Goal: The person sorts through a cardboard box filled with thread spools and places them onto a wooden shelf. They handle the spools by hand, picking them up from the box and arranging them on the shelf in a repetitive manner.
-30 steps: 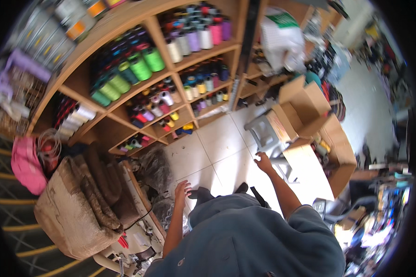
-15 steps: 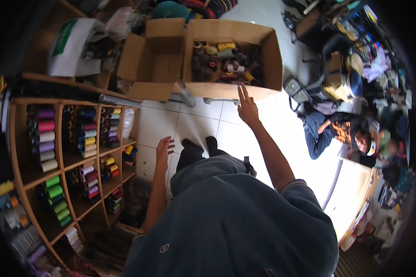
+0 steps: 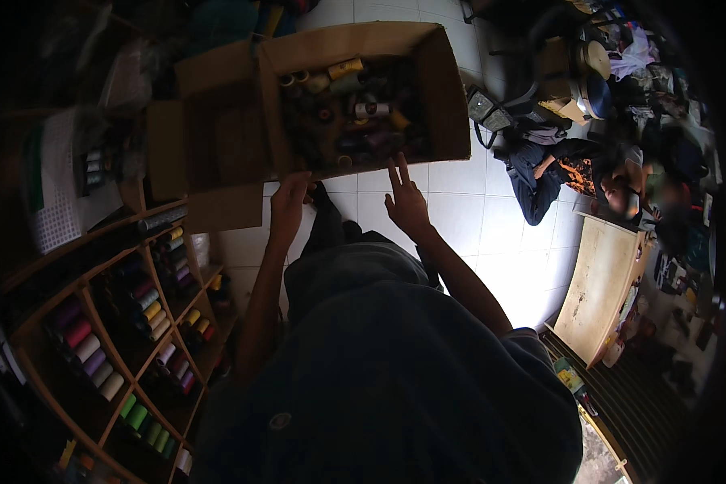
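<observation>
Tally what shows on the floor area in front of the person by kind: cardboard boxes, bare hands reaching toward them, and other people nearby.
Open cardboard box with thread spools inside: 1
Open cardboard box beside it, contents too dark to tell: 1
Person's own hands, left hand and right hand, both empty with fingers spread: 2
Other person on the white tiled floor: 1
Total: 5
</observation>
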Demonstrator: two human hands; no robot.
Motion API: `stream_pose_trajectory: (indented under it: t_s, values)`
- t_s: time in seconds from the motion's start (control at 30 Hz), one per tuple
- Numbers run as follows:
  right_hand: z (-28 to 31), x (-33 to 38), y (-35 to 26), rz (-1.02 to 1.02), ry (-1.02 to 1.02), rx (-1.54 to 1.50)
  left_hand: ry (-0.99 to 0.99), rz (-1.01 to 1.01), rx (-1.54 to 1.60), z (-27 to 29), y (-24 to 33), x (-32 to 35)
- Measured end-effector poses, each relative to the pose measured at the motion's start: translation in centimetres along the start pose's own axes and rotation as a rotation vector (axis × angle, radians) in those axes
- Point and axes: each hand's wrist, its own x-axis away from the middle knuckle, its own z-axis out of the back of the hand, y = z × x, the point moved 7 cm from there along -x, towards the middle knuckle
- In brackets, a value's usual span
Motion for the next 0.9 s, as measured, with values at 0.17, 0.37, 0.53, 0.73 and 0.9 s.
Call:
stream_pose_trajectory:
  t_s: [0.17, 0.37, 0.53, 0.73, 0.9]
  values:
    - [-1.3, -3.3, -5.5, 0.063, -0.282, -0.111, -0.1, -0.072, -0.079, -0.6, -0.1, -7.2]
    - [-1.9, -8.3, -6.0, 0.3, -0.238, -0.332, -0.081, 0.027, -0.38, -0.8, -5.8, -15.1]
    - [-3.9, -12.8, -2.2, -0.091, -0.905, -0.303, -0.034, 0.112, -0.602, -2.1, -11.2, -19.4]
    - [-7.9, -19.4, 3.6, 0.199, -0.612, 0.142, 0.035, -0.035, -0.656, -3.7, -15.7, -21.2]
    - [-9.1, -24.3, 7.7, 0.283, -0.125, -0.119, 0.165, -0.074, -1.013, -4.0, -15.4, -22.6]
